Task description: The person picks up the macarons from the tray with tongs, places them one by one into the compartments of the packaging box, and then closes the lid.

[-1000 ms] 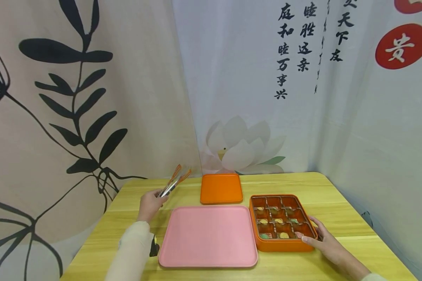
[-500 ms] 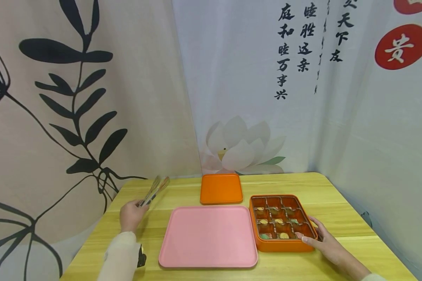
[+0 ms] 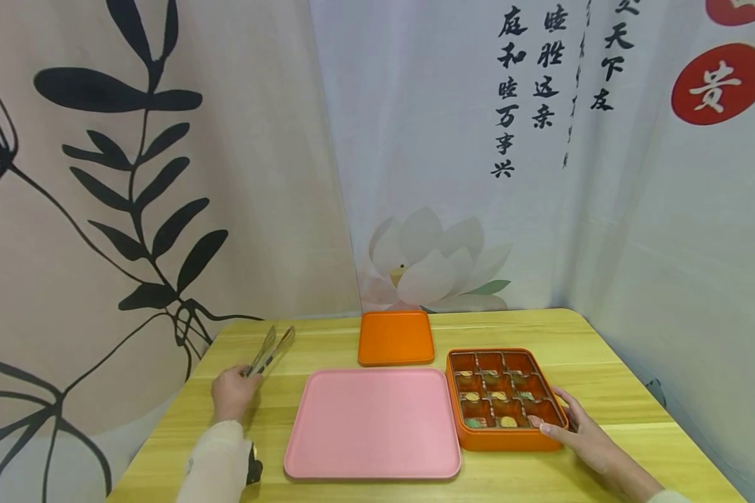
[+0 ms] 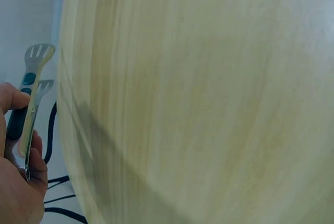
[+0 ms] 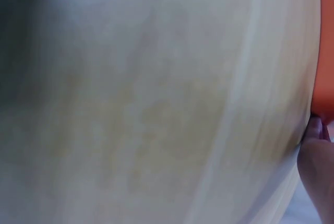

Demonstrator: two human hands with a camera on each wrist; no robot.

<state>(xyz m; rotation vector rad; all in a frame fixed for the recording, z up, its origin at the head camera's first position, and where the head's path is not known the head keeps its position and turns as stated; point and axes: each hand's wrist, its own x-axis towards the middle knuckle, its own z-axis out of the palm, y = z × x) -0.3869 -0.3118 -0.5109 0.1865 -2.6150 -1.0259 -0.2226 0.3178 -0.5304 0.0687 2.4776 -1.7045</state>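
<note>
My left hand [image 3: 233,395] holds a pair of metal tongs [image 3: 268,354] over the table's left side, the two arms of the tongs spread apart. In the left wrist view, thumb and fingers wrap the dark-handled tongs [image 4: 30,98], whose ends are slotted. On the right stands an orange box [image 3: 512,440] divided into small compartments, with yellow, green and pink pieces [image 3: 508,422] in several of them. My right hand [image 3: 584,434] grips the box's near right corner, thumb at the rim and fingers along its side. The right wrist view catches only the box's orange wall [image 5: 327,41] and part of that hand.
A pink tray [image 3: 374,426] lies mid-table, right against the box's left side. Behind it is a flat orange lid-like tray [image 3: 396,339]. The wooden table [image 3: 327,492] ends at the back before a printed curtain [image 3: 277,175].
My left hand has moved left and a little toward me, carrying the tongs lower and away from the pink tray. The right hand and the box have stayed in place.
</note>
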